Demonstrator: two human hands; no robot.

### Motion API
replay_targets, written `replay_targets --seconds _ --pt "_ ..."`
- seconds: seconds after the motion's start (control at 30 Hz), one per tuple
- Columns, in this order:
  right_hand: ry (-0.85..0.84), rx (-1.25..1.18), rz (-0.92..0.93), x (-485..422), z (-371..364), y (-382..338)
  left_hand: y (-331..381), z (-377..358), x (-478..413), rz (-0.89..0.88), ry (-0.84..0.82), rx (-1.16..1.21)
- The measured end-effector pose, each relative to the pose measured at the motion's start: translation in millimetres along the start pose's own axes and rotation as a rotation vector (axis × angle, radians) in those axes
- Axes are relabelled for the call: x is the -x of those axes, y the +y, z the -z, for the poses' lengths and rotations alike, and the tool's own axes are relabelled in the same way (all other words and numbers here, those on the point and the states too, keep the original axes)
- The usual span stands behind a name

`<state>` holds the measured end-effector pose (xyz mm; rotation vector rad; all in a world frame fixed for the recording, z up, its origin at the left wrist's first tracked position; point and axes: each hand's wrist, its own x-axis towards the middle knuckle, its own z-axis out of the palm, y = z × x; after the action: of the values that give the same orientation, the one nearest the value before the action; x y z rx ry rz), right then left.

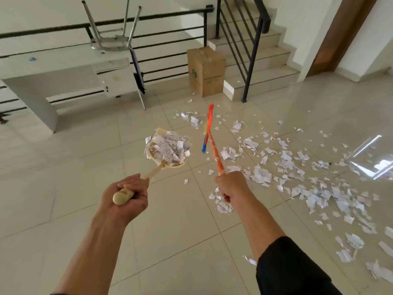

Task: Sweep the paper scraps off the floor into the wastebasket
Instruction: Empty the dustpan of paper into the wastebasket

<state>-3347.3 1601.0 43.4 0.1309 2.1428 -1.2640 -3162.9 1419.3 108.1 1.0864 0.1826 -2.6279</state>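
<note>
Underfoot, glossy beige tile floor strewn with paper scraps; left hand around dustpan, right hand seemingly around broom.

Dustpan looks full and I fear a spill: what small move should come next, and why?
Probably carry the dustpan level toward the cardboard box by the stairs and tip it in. The left hand holds it heaped with scraps, off the floor; the right hand grips the broom, also lifted.

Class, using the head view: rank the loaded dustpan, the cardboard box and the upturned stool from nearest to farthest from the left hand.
1. Loaded dustpan: just ahead of the left hand, which grips its handle.
2. Cardboard box: far ahead, beside the stairs.
3. Upturned stool: on the white table, by the railing.
</note>
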Motion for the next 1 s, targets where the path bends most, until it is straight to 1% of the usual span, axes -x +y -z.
replay_targets --seconds 0.17,0.37,0.5,0.6,0.7,0.77,0.97,1.0 --pt "-0.114 0.076 0.074 18 -102 -34 94 38 43 -0.132 -0.027 0.111" --pt "-0.221 0.166 0.121 62 -251 -67 222 103 101 -0.215 -0.047 0.235" --pt "-0.275 0.182 0.130 97 -344 -79 304 141 136 -0.288 -0.014 0.246" --pt "-0.348 0.205 0.135 133 -421 -86 366 174 170 -0.352 0.000 0.312" --pt "-0.412 0.243 0.158 165 -487 -94 417 202 201 -0.401 -0.006 0.369" --pt "-0.439 0.275 0.171 182 -523 -100 447 220 217 -0.444 0.030 0.388" --pt "-0.580 0.362 0.234 231 -645 -115 530 279 270 -0.544 0.000 0.561" --pt "-0.617 0.389 0.245 241 -676 -117 549 290 282 -0.570 -0.010 0.594"
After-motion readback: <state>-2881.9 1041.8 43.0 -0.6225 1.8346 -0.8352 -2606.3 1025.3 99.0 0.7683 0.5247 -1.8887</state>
